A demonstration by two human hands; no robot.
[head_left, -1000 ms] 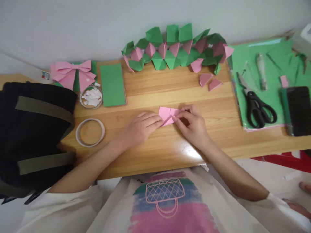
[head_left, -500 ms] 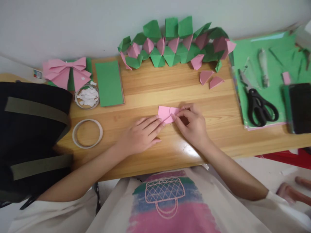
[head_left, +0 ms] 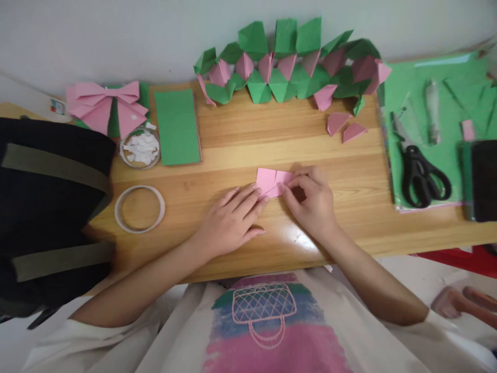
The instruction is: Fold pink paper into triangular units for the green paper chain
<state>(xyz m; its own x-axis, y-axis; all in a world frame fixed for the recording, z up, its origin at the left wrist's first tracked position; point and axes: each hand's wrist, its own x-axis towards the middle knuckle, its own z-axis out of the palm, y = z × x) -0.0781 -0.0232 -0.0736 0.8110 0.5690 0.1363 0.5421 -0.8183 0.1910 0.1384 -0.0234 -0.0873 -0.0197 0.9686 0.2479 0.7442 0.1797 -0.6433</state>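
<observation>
A small pink paper [head_left: 266, 178], partly folded, lies on the wooden table between my hands. My left hand [head_left: 232, 223] rests flat with its fingers stretched out, their tips touching the paper's lower left edge. At the other side, my right hand [head_left: 312, 201] pinches the paper's right part between thumb and forefinger. Behind them stands a row of folded green and pink paper pieces [head_left: 287, 67]. Two loose folded pink pieces, one [head_left: 337, 123] beside the other [head_left: 354, 132], lie in front of its right end.
To the left are a tape roll [head_left: 140, 209], a round dish of white scraps [head_left: 141, 149], a green paper stack [head_left: 177, 127], a pink paper bow [head_left: 106, 103] and a black bag [head_left: 50, 207]. Black-handled scissors [head_left: 422, 173] lie on green sheets at right, near a dark box [head_left: 483, 178].
The view has shifted slightly, so things on the table sit differently in the picture. Both hands stay at the pink paper with nearly the same hold.
</observation>
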